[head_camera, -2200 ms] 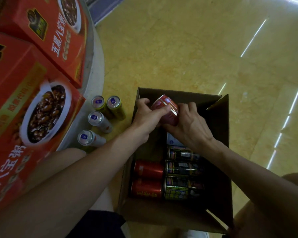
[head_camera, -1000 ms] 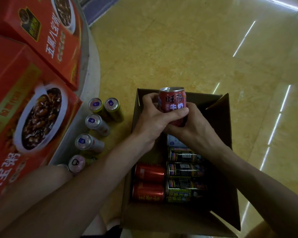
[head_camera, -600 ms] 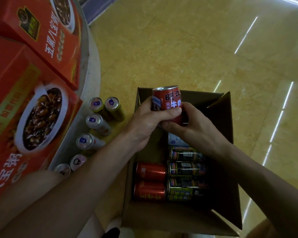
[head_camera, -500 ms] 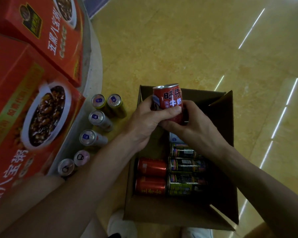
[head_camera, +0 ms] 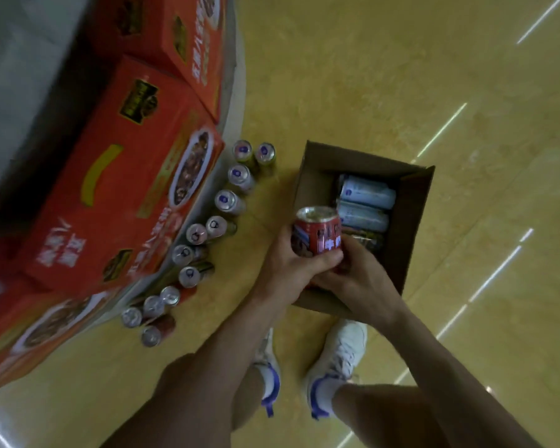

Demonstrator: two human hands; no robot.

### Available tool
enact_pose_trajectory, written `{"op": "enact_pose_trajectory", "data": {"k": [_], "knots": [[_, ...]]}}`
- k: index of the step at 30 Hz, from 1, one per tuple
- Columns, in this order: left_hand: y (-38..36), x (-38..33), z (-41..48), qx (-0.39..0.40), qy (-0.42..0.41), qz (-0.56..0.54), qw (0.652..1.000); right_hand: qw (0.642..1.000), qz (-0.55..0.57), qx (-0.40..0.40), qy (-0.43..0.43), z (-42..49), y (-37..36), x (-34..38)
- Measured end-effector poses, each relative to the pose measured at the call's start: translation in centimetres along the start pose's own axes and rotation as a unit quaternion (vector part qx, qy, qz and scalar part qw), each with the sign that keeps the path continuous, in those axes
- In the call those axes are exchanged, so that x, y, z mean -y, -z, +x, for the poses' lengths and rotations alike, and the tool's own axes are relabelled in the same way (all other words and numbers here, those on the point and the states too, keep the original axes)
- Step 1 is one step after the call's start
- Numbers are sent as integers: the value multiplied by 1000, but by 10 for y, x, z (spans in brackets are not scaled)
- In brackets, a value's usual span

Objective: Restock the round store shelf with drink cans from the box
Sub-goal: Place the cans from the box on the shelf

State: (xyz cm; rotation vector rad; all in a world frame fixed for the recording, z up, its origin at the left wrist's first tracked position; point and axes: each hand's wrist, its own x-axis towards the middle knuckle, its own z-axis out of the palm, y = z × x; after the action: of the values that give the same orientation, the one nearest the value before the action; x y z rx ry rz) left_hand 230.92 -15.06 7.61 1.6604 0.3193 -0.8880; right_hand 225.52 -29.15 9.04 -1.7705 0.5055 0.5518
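Both hands grip one red can [head_camera: 317, 236]. The left hand [head_camera: 290, 265] curls round its left side, with the thumb laid across the lower front. The right hand [head_camera: 358, 278] closes on its lower right part from the other side. The can stands upright, its silver top toward the camera, and is held in the air over the near left corner of the box [head_camera: 414, 218].

The box is brown cardboard, open at the top, and sits on the floor [head_camera: 369, 76]. Inside it two pale blue cans [head_camera: 367, 193] lie on their sides, one next to the other, and a dark can [head_camera: 367, 240] lies just below them, partly hidden by the red can and the right hand.

Left of the box, a curved row of standing cans [head_camera: 236, 175] follows the foot of the round shelf [head_camera: 232, 98]; their labels are too blurred to read. On the shelf above them lie large red cartons [head_camera: 120, 176] printed with a bowl of food.

Below the hands are two white shoes [head_camera: 341, 354] with blue trim, toes pointing toward the box. The floor is glossy yellow with streaks of reflected light.
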Motion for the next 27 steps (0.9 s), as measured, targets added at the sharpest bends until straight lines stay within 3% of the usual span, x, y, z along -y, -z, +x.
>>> {"op": "enact_pose_trajectory", "data": {"k": [11, 18, 27], "knots": [[23, -180, -220, -26, -72, -2, 997, 999, 0, 1, 34, -177, 44, 199], [49, -279, -325, -90, -167, 34, 981, 989, -76, 16, 123, -247, 65, 314], [82, -337, -418, -193, -249, -38, 948, 949, -183, 41, 255, -292, 60, 425]]}}
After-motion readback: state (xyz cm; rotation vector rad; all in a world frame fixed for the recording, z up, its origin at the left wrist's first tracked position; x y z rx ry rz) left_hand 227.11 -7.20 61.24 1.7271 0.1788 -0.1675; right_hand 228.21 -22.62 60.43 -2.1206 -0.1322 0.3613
